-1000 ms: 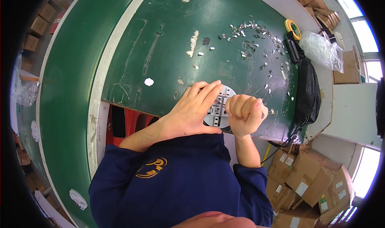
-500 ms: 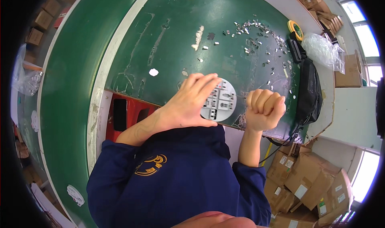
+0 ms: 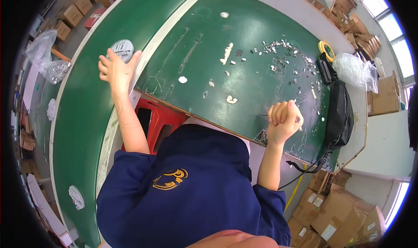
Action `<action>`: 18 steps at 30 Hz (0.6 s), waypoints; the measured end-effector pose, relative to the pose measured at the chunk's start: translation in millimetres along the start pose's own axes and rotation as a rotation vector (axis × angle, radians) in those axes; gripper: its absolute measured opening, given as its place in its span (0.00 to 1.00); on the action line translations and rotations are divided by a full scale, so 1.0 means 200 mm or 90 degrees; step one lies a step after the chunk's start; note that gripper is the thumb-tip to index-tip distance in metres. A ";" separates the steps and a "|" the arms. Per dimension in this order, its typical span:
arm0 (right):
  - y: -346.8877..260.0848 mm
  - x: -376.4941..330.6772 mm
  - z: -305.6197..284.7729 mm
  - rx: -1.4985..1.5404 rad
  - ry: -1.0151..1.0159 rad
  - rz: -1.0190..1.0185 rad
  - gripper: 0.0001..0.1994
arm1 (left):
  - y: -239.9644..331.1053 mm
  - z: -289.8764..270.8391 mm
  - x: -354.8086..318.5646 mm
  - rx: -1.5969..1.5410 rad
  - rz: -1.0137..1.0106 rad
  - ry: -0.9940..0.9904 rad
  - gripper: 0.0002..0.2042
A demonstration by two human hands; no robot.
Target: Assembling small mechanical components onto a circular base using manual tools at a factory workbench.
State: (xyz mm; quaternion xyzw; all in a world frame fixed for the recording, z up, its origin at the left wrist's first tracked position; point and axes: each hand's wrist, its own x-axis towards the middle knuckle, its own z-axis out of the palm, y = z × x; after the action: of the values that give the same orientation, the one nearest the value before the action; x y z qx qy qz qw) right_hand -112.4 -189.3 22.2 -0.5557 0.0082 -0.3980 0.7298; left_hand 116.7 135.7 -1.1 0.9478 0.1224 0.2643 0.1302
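At the far left, my left hand (image 3: 116,72) reaches over the green belt-like strip, thumb and fingers spread. A round grey disc (image 3: 123,48) lies on that strip between the thumb and forefinger; the forefinger overlaps its near left edge. Large dark markings show on its upper face. To the right, above the near edge of the green tabletop (image 3: 187,97), my right hand (image 3: 284,119) is closed in a fist. A thin dark tip juts out at its left side and a small dark end shows by the thumb; most of that object is hidden in the fingers.
Many small metal and white pieces (image 3: 283,47) lie scattered at the table's back right. A black bag (image 3: 340,113), clear plastic wrap (image 3: 355,69) and a yellow tape roll (image 3: 325,51) line the right edge. A red stool (image 3: 163,119) stands beneath the near edge.
My left hand has carried the disc from in front of me to the green strip at the far left, and its fingers now spread. My right fist has turned slightly, staying near its place.
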 end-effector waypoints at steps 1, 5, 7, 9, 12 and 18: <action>0.01 0.00 0.00 -0.010 -0.006 0.008 0.23 | -0.02 0.05 -0.02 -0.010 0.028 -0.017 0.43; 0.01 -0.02 -0.01 0.011 0.005 0.037 0.23 | 0.04 0.08 -0.09 -0.038 0.111 -0.091 0.42; 0.00 -0.02 -0.01 0.029 0.002 0.048 0.23 | 0.14 0.05 -0.12 -0.046 0.132 -0.132 0.41; 0.00 -0.03 -0.01 0.009 0.006 0.055 0.23 | 0.22 0.04 -0.11 -0.080 0.189 -0.159 0.38; 0.00 -0.03 -0.02 0.030 0.017 0.058 0.24 | 0.35 0.10 -0.03 -0.104 0.237 -0.176 0.36; -0.01 0.00 -0.07 0.119 0.084 0.101 0.24 | 0.74 0.38 0.41 -0.214 0.244 -0.305 0.32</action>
State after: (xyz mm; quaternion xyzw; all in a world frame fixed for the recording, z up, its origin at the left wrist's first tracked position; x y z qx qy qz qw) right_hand -120.4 -199.4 18.8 -0.4554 0.0632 -0.3738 0.8055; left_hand 249.1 8.6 20.5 0.9539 -0.1371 0.0705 0.2577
